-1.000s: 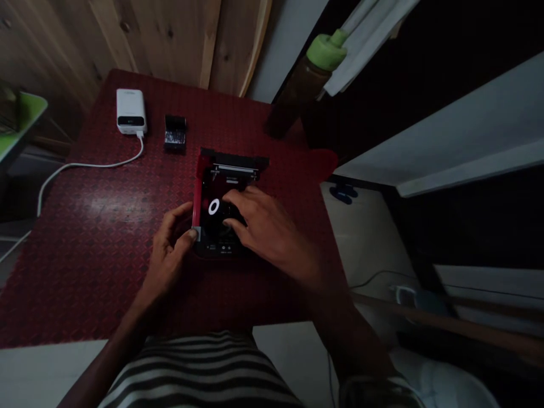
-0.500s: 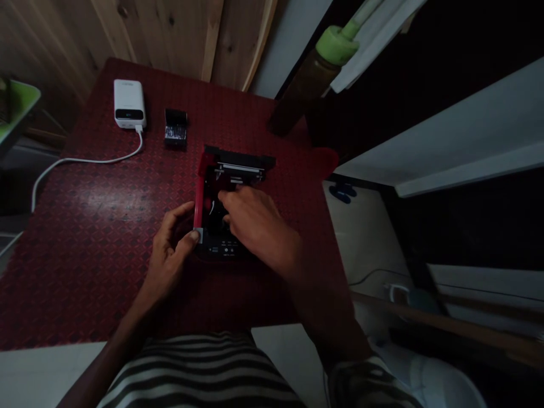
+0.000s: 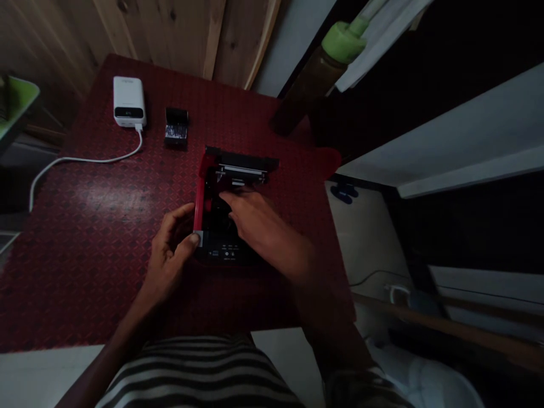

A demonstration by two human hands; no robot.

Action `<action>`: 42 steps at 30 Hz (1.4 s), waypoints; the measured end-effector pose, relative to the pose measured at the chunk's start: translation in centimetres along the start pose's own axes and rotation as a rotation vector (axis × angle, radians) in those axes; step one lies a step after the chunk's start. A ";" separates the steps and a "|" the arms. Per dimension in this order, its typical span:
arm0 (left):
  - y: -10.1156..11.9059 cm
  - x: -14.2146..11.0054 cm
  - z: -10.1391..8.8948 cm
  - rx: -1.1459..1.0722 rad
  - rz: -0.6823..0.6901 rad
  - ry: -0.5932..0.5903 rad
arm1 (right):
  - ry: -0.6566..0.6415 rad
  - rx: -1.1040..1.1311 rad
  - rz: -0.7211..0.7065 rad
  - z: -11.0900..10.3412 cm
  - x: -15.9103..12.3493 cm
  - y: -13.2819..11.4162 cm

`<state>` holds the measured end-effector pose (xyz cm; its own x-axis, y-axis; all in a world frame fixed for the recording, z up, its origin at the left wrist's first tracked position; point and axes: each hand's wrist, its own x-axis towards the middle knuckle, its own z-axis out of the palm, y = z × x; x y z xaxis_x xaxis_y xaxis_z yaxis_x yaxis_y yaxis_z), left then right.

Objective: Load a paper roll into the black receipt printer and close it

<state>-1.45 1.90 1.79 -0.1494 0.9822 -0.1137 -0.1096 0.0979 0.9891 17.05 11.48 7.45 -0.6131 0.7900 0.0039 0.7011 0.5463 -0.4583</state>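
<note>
In front of me on the table is a red-and-black machine that looks like a small label printer (image 3: 216, 249), its lid raised at the back. My left hand (image 3: 170, 243) steadies its left side, with the thumb on the grey front-left corner and the fingers curled along the red edge. My right hand (image 3: 259, 221) reaches into the dark open compartment from the right. Its index finger points to the left and the other fingers are bent; whatever they may hold is hidden. Beyond the machine lies a black roll with a shiny strip (image 3: 175, 127).
A white power bank (image 3: 129, 101) with a plugged-in white cable (image 3: 100, 161) sits on the back left of the red patterned table (image 3: 106, 226). A tall bottle with a green cap (image 3: 340, 44) stands at the back right. Wooden boards (image 3: 170, 34) rise behind.
My right hand has shifted slightly right inside the machine, and a pale curved glint near its fingertips no longer shows. My left hand keeps its place on the corner.
</note>
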 end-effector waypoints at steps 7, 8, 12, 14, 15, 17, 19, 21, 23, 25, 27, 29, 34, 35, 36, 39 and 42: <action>-0.4 0.1 0.1 0.021 0.008 0.018 | -0.110 0.114 -0.145 -2.4 -2.4 -0.9; -0.4 0.0 0.1 0.021 0.001 0.019 | -0.083 0.096 -0.134 -2.4 -2.5 -1.0; -0.2 -0.3 -0.4 0.005 -0.023 0.030 | 0.133 -0.010 -0.135 -1.2 -3.5 -0.8; 0.4 0.3 -0.6 0.031 0.030 0.065 | 0.254 -0.044 -0.138 -0.6 -4.5 -0.9; 0.9 0.9 -0.6 0.059 0.076 0.084 | 0.297 -0.050 -0.136 -0.2 -5.0 -1.0; 2.0 2.8 -0.3 0.126 0.182 0.099 | 0.354 -0.056 -0.126 0.4 -6.0 -1.3; 3.2 5.1 0.4 0.175 0.305 0.083 | 0.398 -0.081 -0.103 1.0 -6.7 -1.7; 4.3 7.1 1.2 0.146 0.339 0.018 | 0.453 -0.128 -0.094 1.6 -7.2 -1.9; 5.0 8.4 1.9 0.099 0.323 0.064 | 0.510 -0.185 -0.113 2.2 -7.3 -2.0; 5.2 8.5 2.3 0.090 0.304 0.115 | 0.563 -0.247 -0.158 2.6 -7.4 -2.0; 5.0 7.7 2.3 0.093 0.299 0.128 | 0.600 -0.296 -0.190 3.0 -7.4 -2.0; 4.3 6.4 2.1 0.083 0.274 0.115 | 0.641 -0.328 -0.195 3.2 -7.6 -2.0; 1.6 3.1 1.2 0.040 0.055 0.063 | 0.682 -0.285 -0.161 3.7 -8.1 -1.8; 1.2 2.7 1.0 0.027 0.022 0.055 | 0.665 -0.254 -0.159 3.8 -8.2 -1.8; 0.9 2.4 1.0 0.010 -0.009 0.044 | 0.647 -0.225 -0.156 3.8 -8.2 -1.8; 0.5 2.1 0.9 -0.041 -0.066 0.021 | 0.597 -0.162 -0.139 3.8 -8.2 -1.8; 0.7 2.1 1.0 -0.054 -0.077 0.036 | 0.589 -0.124 -0.125 3.5 -8.2 -2.2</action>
<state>-0.84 4.22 2.37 -0.1740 0.9655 -0.1938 -0.1746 0.1635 0.9710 19.29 2.82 5.36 -0.4137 0.7198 0.5575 0.6960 0.6448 -0.3159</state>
